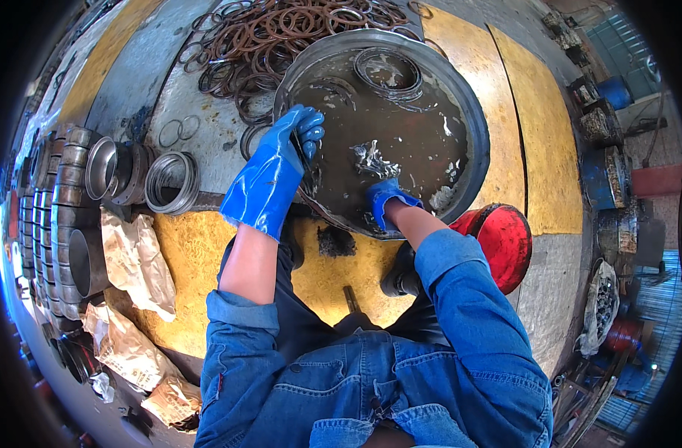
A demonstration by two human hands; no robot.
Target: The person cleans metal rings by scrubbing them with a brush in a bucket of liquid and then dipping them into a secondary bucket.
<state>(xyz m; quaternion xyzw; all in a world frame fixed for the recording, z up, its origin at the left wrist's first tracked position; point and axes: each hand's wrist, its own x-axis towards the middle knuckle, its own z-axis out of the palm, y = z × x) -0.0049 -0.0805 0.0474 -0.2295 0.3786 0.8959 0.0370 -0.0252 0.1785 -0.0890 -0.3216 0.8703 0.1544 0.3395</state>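
A: Left side first. What is that hand doing?

B: The left hand in glossy blue rubber (275,168) is resting at the left rim of the wide, round, grey metal basin (480,145). Its fingers are curling inward, close together; I cannot tell whether they are clamping on the rim or on anything else.

A: And the right?

B: The right hand in matching blue rubber (393,200) is dipping into the murky brown liquid (415,142) at the basin's near side. Only the cuff end is showing; the fingers are hiding below the surface, so I cannot tell the grip.

A: Where are the rings?

B: Several thin, dark metal rings (399,95) are lying stacked in the basin's far side, well apart from the right hand. Beyond the basin, toward the left, rusty brown metal rings (281,30) are sprawling in a heap.

A: Nearby items?

B: Bright silvery metal rings (192,179) are sitting bundled left of the left hand. A round red container (505,250) is standing just beside the basin's right side.
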